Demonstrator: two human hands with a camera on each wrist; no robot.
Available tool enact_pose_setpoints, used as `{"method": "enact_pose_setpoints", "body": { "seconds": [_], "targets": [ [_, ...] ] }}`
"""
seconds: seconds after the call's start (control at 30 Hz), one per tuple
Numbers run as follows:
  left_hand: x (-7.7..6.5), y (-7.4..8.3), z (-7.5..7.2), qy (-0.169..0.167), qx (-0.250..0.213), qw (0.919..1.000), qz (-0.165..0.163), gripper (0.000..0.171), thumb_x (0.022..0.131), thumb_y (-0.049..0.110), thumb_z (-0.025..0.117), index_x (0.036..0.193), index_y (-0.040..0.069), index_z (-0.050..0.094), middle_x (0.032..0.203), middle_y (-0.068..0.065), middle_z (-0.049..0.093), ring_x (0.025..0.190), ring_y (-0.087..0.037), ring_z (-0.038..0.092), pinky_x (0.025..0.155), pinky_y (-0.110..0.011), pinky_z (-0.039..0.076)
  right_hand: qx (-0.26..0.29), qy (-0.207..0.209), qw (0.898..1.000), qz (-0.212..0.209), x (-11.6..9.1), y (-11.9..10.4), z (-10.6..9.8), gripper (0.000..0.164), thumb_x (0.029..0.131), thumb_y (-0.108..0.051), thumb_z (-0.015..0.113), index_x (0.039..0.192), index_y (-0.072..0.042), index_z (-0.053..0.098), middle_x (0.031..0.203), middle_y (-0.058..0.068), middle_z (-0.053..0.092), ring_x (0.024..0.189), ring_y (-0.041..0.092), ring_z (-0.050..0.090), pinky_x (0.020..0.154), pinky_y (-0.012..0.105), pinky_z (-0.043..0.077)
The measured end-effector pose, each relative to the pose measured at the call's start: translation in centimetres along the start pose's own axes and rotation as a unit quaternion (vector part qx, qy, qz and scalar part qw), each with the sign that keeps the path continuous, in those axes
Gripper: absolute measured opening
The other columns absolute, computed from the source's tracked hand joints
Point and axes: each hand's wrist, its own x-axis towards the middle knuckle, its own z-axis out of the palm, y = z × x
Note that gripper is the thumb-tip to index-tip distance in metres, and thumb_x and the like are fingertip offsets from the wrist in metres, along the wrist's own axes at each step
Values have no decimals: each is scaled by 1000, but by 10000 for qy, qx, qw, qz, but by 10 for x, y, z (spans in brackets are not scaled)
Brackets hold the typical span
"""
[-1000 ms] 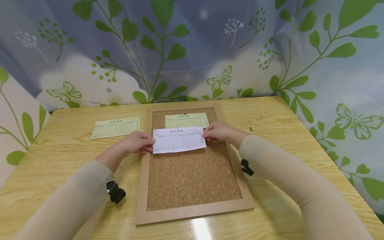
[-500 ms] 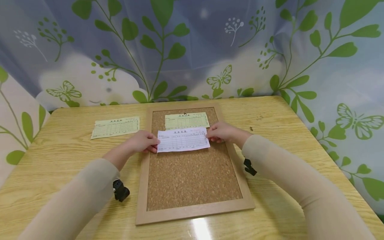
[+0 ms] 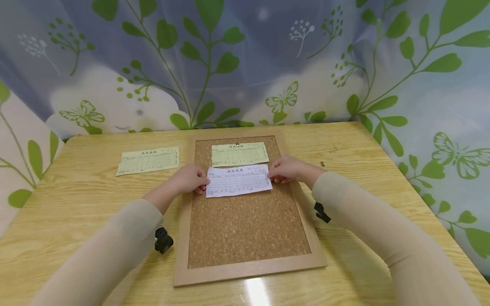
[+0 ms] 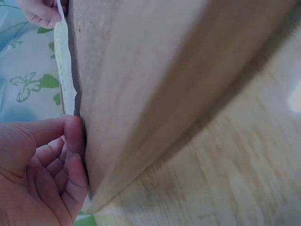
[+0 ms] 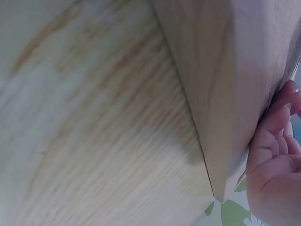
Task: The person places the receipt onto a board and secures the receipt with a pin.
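The white rectangular paper form (image 3: pixel 239 181), pinched by the left hand (image 3: pixel 191 178) and the right hand (image 3: pixel 287 168), has moved rightward, so it aligns better below the pale-yellow rectangular paper form (image 3: pixel 240 154).

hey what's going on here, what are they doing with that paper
A person's left-hand grip and right-hand grip pinch opposite ends of a white rectangular printed paper slip. They hold it over a rectangular cork board with a wooden frame, just nearer the person than a pale yellow printed paper slip, which has a small shiny pin-like thing at its top edge. A second pale yellow slip lies left of the board on the wooden table.
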Motion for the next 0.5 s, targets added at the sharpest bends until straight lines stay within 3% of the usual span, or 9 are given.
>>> {"method": "enact_pose_setpoints", "body": {
  "seconds": [0.17,0.27,0.37,0.43,0.5],
  "targets": [
    [-2,11,3,130,796,9967,-22,24,89,16,62,67,6,60,60,-2,58,53,-11,51,51,-23,37,-176,-75,9998,26,0,0,-2,18,89,-12,58,72,-7,60,61,-2,54,55,6,49,53,19,43],
    [-6,21,7,393,1534,9874,24,20,87,21,64,77,4,63,69,-6,61,60,-16,53,53,-28,39,-297,-23,9996,35,-1,0,-2,20,90,-14,58,73,-6,60,63,-2,55,55,6,48,52,20,42],
    [-11,29,13,813,2425,9661,346,38,86,28,66,110,-1,60,102,-17,61,89,-27,59,74,-38,48,-408,70,9991,16,-2,-2,-1,20,91,-16,57,74,-5,60,65,-1,55,56,6,49,52,20,42],
    [-15,33,18,997,2938,9482,690,60,86,33,66,131,-2,48,126,-24,50,113,-35,50,93,-45,42,-455,142,9989,12,-3,-3,0,21,91,-16,57,74,-4,60,65,-1,55,55,7,48,52,20,42],
    [-20,37,23,965,3316,9328,1028,71,87,40,65,140,1,38,140,-26,35,127,-40,36,102,-51,32,-467,175,9988,2,-3,-4,0,21,92,-16,56,75,-4,59,65,-1,55,55,7,49,52,20,43]
  ]
}}
